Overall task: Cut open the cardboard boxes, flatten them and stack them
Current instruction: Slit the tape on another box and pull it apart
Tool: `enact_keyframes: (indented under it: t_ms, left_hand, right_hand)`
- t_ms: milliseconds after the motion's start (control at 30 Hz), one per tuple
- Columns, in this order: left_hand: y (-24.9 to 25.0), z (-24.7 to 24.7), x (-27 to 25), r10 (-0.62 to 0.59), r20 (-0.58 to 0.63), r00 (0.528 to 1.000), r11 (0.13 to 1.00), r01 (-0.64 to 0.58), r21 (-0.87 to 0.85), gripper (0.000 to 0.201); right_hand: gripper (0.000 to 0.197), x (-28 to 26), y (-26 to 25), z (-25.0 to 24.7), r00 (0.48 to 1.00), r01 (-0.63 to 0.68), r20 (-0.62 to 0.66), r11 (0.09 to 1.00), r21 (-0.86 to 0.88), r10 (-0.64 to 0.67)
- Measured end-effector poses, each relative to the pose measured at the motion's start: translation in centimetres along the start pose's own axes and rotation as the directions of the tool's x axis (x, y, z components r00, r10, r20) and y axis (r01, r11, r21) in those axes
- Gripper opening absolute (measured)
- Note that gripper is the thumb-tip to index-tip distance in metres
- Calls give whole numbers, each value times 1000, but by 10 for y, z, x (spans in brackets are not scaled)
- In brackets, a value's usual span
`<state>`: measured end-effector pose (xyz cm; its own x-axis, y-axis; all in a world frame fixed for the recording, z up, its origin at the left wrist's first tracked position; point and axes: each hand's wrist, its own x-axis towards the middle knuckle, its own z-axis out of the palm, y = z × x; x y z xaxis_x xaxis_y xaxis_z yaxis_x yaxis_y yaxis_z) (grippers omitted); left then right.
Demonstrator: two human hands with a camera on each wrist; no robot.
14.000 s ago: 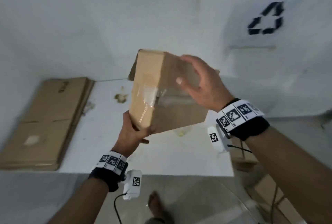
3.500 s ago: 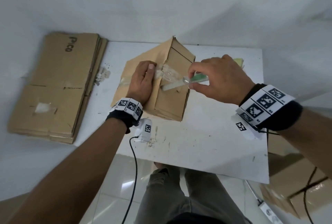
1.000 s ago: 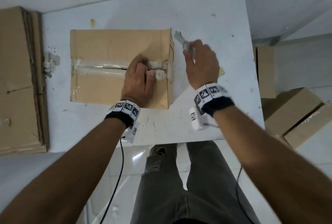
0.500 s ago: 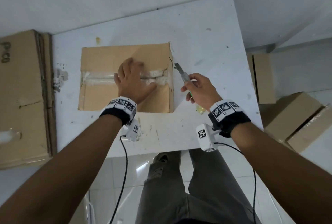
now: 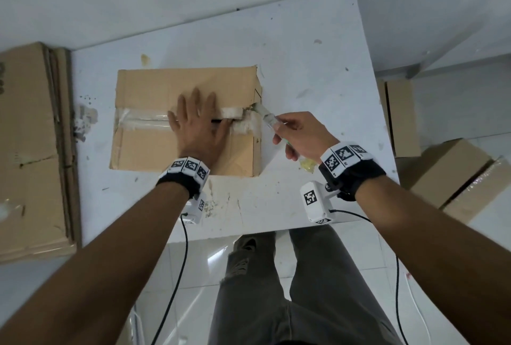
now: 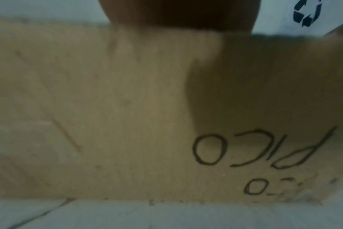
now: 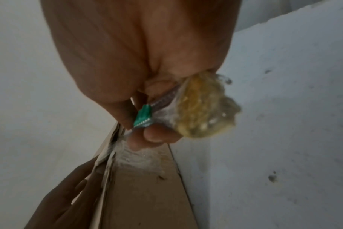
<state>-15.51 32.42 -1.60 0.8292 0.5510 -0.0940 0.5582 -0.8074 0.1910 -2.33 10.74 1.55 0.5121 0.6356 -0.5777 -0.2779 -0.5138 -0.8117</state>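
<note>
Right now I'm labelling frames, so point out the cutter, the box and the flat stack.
cutter [image 5: 267, 118], head view, on its blade end at the box's right edge.
box [image 5: 154, 148], head view, on its bare top flap.
flat stack [image 5: 27, 129], head view, on the top sheet.

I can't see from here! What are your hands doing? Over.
Left hand flat on box. Right hand grips cutter at taped seam. Nothing blocking.

Cardboard box [image 5: 154, 148] on white bench [image 5: 304, 48], taped seam up. Left hand [image 5: 197, 126] flat on top, fingers spread. Right hand [image 5: 301, 135] holds knife [image 5: 266, 116], blade at seam's right end. Flattened cardboard stack [image 5: 30, 151] lies left.
</note>
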Motion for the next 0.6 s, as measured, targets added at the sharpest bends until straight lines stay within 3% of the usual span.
enact_keyframes:
  t_ms: [200,300,467,600]
  left_hand:
    - [-2,5,0,13,5,1000,1000,-13,-2,73]
    - [-3,6,0,18,7,1000,1000,-18,-5,74]
    - [-3,7,0,9,18,1000,1000,-9,-2,74]
    - [-3,5,1,-10,-28,1000,998,9,-59,69]
  right_hand:
    - [21,4,-12,6,1000,21,10,999,-34,-21]
    - [17,11,-28,1,999,39,33,978,-207,-33]
    - [19,19,-61,-35,982,76,186,866,-494,21]
    - [15,19,-58,-5,968,117,248,799,-589,41]
